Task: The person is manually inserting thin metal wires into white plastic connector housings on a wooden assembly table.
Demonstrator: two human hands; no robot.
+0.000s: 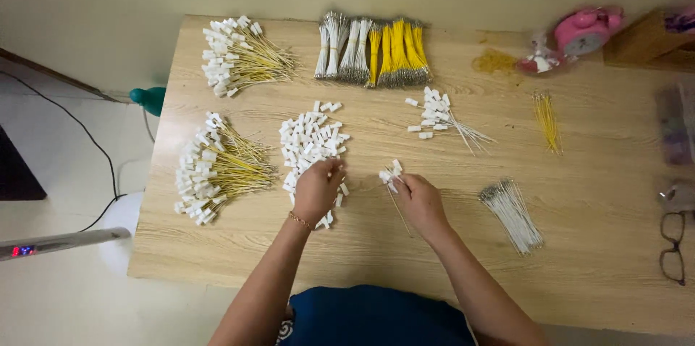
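Pale wood-grain table (594, 259) set against a cream wall, white floor to the left; stock is laid out in sorted groups, apparently so each kind stays within reach. Centre: loose pile of small white connectors (313, 140), with the left hand (316, 190) resting on its near edge, fingers curled down into the pieces; whether it has pinched one cannot be told. Just right of it, the right hand (418, 201) pinches a few white connectors on a thin yellow wire (396, 205), whose tail trails toward the person. Left side: two heaps of finished yellow wires with white ends (217, 169), heads fanned outward. Far edge: bundles of white and yellow wires (373, 53). Right: loose white wires (510, 212), a small yellow bunch (547, 120), spectacles (673, 245), a pink clock (583, 31).
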